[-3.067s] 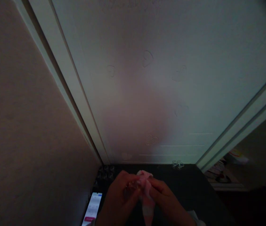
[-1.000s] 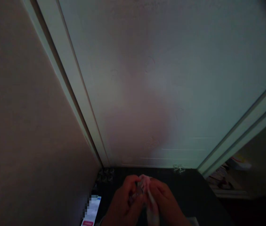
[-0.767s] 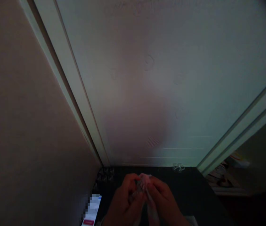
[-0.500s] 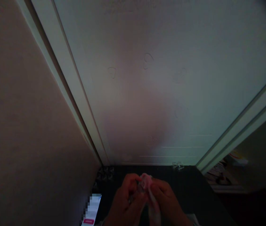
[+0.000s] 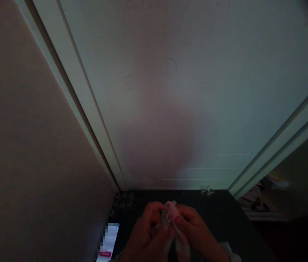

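Observation:
Low in the head view, a soft pink strip [image 5: 172,211], like a ribbon or thin fabric, is bunched between both hands over a dark surface [image 5: 224,218]. My left hand [image 5: 147,234] is closed, its fingertips pinching the bunched part from the left. From the right, my right hand [image 5: 199,231] grips it with the thumb pressed on its front. Pale tails hang below the fingers. A small clear, shiny piece shows beside the left fingers; dim light hides its kind.
A lit phone [image 5: 110,240] lies left of my hands. Small clear pieces [image 5: 207,190] sit by the panel's base, with several more [image 5: 123,199] in the left corner. A white panel [image 5: 238,109] rises ahead, a wall [image 5: 47,145] stands left, and a shelf with items [image 5: 263,218] is at right.
The pink bunch is turned slightly and a small end now sticks up at its top. The hanging tails have spread apart. Both hands keep their hold.

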The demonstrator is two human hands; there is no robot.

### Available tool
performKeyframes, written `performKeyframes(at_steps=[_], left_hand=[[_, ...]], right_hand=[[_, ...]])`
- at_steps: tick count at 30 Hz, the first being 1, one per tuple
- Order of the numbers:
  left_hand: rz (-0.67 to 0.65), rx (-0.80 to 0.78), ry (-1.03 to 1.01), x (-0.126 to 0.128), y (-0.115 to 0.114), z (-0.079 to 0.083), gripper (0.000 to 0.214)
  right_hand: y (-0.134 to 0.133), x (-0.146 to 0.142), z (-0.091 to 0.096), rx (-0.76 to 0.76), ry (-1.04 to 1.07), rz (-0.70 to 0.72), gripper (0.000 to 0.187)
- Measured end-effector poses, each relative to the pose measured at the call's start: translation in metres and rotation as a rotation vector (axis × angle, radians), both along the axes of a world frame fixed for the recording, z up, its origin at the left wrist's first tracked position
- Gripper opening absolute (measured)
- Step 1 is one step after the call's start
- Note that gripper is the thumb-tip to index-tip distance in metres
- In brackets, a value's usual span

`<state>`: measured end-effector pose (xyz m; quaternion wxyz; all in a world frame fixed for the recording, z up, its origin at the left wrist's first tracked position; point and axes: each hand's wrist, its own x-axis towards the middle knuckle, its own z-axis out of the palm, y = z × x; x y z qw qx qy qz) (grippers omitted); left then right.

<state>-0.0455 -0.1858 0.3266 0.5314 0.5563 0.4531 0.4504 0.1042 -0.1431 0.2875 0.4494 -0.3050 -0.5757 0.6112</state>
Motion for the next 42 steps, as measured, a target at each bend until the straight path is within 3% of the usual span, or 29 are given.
performKeyframes(at_steps=[6,15,24,28,31,36,42], left_hand=[[0.038,-0.051,-0.045,0.001,0.007,-0.009,0.047],[0.007,-0.145,-0.236,0.006,0.013,-0.005,0.050],[0.037,-0.023,-0.172,0.003,0.010,-0.015,0.060],[0.183,0.132,0.092,0.004,0.007,-0.012,0.045],[0.315,0.371,0.385,0.000,0.009,-0.012,0.032],[0.203,0.862,0.731,-0.005,0.017,-0.013,0.022],[0.141,1.022,0.950,-0.008,0.020,-0.014,0.025]], right_hand=[[-0.002,-0.006,-0.001,0.025,-0.047,-0.133,0.037],[0.002,-0.005,-0.006,0.126,-0.094,-0.173,0.047],[-0.002,-0.004,-0.012,0.041,-0.115,-0.194,0.041],[0.002,-0.005,-0.008,-0.032,-0.040,-0.264,0.039],[0.004,-0.005,-0.002,-0.139,0.073,-0.288,0.037],[0.005,-0.006,-0.001,-0.342,0.261,-0.303,0.037],[0.005,-0.007,-0.009,-0.339,0.284,-0.256,0.034]])
